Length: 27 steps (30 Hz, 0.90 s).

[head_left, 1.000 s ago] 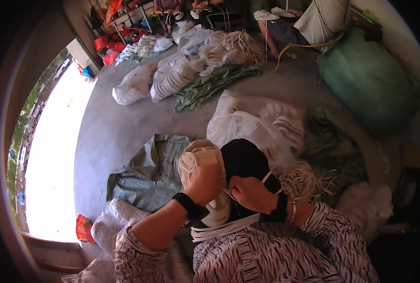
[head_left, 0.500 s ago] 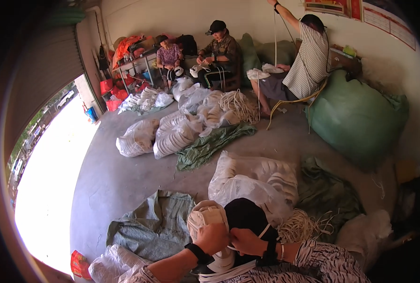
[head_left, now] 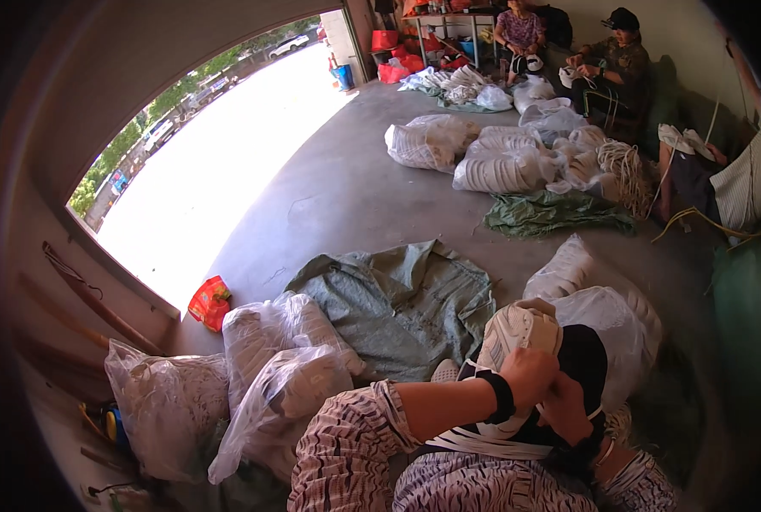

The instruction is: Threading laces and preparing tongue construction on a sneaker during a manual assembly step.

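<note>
A white-and-cream shoe (head_left: 517, 334) stands over my lap, toe pointing away from me. My left hand (head_left: 530, 377) is closed in a pinch over its lacing area; the fingertips and what they hold are hidden. Close against it, my right hand (head_left: 568, 414) is closed too, with a piece of white shoelace (head_left: 596, 415) showing beside it. A black rounded thing (head_left: 587, 363) sits just right of the shoe. Several more white laces (head_left: 491, 444) lie in a bundle across my lap. Both wrists wear dark bands.
Clear bags of shoe parts stand at my left (head_left: 282, 375) and ahead right (head_left: 611, 320). A grey-green woven sack (head_left: 397, 299) is spread on the floor. Farther off lie more filled bags (head_left: 500, 162) and a green sheet (head_left: 559, 212). Several people sit beyond, and a wide doorway opens left.
The view has swung left, so everything shifts to the right and the bags at my left come into sight. My hands stay close together at the shoe.
</note>
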Tool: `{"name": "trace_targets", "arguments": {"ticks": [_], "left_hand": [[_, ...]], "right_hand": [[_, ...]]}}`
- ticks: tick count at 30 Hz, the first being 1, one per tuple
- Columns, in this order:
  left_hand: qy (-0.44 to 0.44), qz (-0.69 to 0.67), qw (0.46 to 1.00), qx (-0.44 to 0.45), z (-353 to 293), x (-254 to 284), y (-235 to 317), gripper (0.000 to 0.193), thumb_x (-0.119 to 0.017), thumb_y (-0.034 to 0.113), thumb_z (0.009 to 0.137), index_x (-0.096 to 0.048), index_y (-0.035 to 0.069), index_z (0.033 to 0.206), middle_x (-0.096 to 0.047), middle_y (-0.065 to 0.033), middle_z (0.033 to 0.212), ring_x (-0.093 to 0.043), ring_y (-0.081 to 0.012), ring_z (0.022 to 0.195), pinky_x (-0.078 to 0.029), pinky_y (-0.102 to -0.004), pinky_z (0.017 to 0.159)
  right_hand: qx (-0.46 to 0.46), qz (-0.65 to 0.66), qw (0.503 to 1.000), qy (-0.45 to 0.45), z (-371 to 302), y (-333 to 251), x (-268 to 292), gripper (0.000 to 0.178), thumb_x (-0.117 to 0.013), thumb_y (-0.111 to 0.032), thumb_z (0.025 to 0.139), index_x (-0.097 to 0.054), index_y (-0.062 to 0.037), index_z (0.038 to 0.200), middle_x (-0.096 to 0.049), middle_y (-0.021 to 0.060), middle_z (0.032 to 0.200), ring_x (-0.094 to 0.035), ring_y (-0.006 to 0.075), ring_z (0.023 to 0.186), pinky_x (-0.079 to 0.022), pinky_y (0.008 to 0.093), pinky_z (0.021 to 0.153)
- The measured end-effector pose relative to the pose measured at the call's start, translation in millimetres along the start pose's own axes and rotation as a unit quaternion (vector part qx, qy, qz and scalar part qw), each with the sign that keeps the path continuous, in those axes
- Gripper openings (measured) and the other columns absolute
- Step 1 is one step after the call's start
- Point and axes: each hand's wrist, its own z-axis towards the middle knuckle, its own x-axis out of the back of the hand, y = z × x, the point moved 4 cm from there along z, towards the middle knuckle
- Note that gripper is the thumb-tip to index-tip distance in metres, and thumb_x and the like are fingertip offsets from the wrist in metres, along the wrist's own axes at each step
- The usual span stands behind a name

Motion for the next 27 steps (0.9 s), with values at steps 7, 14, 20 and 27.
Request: {"name": "trace_targets", "arguments": {"ticks": [7,14,20,27], "left_hand": [[0.015,-0.035,0.999,0.004,-4,-14,-1,0.012,-0.064,0.016,0.071,-0.069,0.005,0.072,-0.066,-0.0135,0.072,-0.067,-0.0293,0.074,-0.052,-0.0392,0.061],[0.046,-0.045,0.998,-0.002,1,-14,-1,0.015,-0.062,0.018,0.073,-0.069,0.005,0.071,-0.066,-0.0139,0.071,-0.067,-0.0295,0.072,-0.052,-0.0393,0.06],[0.046,-0.04,0.998,0.005,1,-11,1,0.013,-0.063,0.015,0.07,-0.07,0.005,0.073,-0.066,-0.0131,0.072,-0.067,-0.0291,0.073,-0.053,-0.0379,0.061],[0.07,-0.02,0.997,-0.03,-4,-24,4,0.01,-0.066,0.013,0.067,-0.069,0.006,0.073,-0.067,-0.0134,0.076,-0.067,-0.029,0.077,-0.053,-0.0378,0.064]], "right_hand": [[-0.158,0.115,0.979,-0.063,-2,20,3,0.024,-0.054,-0.016,0.087,-0.055,0.0074,0.085,-0.056,0.0112,0.068,-0.057,0.0187,0.046,-0.047,0.0295,0.039],[-0.127,0.115,0.984,-0.055,1,35,7,0.02,-0.053,-0.017,0.09,-0.056,0.0034,0.089,-0.057,0.0106,0.068,-0.054,0.017,0.045,-0.046,0.0284,0.038],[-0.156,0.216,0.961,-0.075,0,36,0,0.017,-0.052,-0.015,0.089,-0.057,-0.0001,0.096,-0.058,0.0092,0.072,-0.055,0.0155,0.051,-0.043,0.0246,0.039],[0.001,0.115,0.986,-0.124,2,27,0,0.016,-0.05,-0.011,0.088,-0.06,-0.0013,0.096,-0.058,0.007,0.071,-0.055,0.0144,0.05,-0.042,0.0241,0.041]]}}
